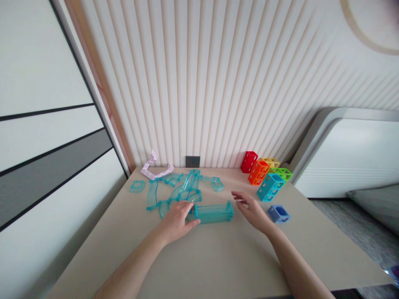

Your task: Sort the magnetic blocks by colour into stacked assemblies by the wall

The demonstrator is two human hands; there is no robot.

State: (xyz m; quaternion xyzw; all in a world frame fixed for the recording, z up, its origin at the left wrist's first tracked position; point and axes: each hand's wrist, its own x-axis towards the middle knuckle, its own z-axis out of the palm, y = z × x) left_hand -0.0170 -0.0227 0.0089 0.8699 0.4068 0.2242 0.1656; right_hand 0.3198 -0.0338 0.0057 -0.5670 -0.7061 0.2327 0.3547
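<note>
A clear teal toy track piece [215,212], trough-like with raised ends, lies across the middle of the table. My left hand [178,218] grips its left end, thumb on the near side and fingers on the far side. Just off its right end, my right hand [251,209] is open with fingers stretched out, holding nothing. Behind my left hand are several curved and straight teal track pieces [183,192], overlapping in a loose pile. The nearest thing right of my right hand is a blue cube block [279,213] with open sides.
Stacks of cube blocks stand at the back right: red [249,162], orange [258,172], light blue [270,187], with yellow and green behind. A pale pink zigzag track [156,172] and a teal ring piece [137,186] lie back left. A ribbed wall with a black socket [192,161] borders the table.
</note>
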